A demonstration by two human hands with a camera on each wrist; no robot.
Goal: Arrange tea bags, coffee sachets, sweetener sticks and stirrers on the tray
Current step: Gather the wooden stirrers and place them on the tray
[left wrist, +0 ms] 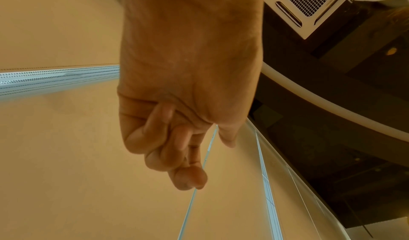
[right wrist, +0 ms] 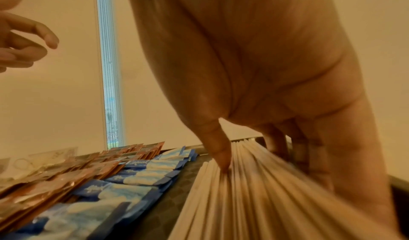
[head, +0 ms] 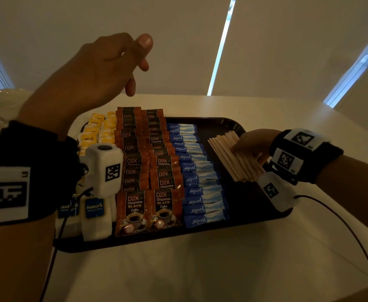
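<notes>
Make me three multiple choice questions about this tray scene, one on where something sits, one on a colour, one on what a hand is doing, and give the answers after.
1. Where do the wooden stirrers lie on the tray?
A. At its right end, beyond the sweetener sticks
B. Between the tea bags and the coffee sachets
C. Off the tray, on the table

2. What colour are the sweetener sticks?
A. Yellow
B. Blue
C. Green

3. What is the left hand doing?
A. Pinching a coffee sachet
B. Pressing on the tea bags
C. Raised above the tray, holding nothing

Answers: 1 A, the head view shows the stirrers right of the blue row, under the right hand. 2 B, the "equal" packets are blue. 3 C, its fingers hang loosely in the air with nothing in them.
</notes>
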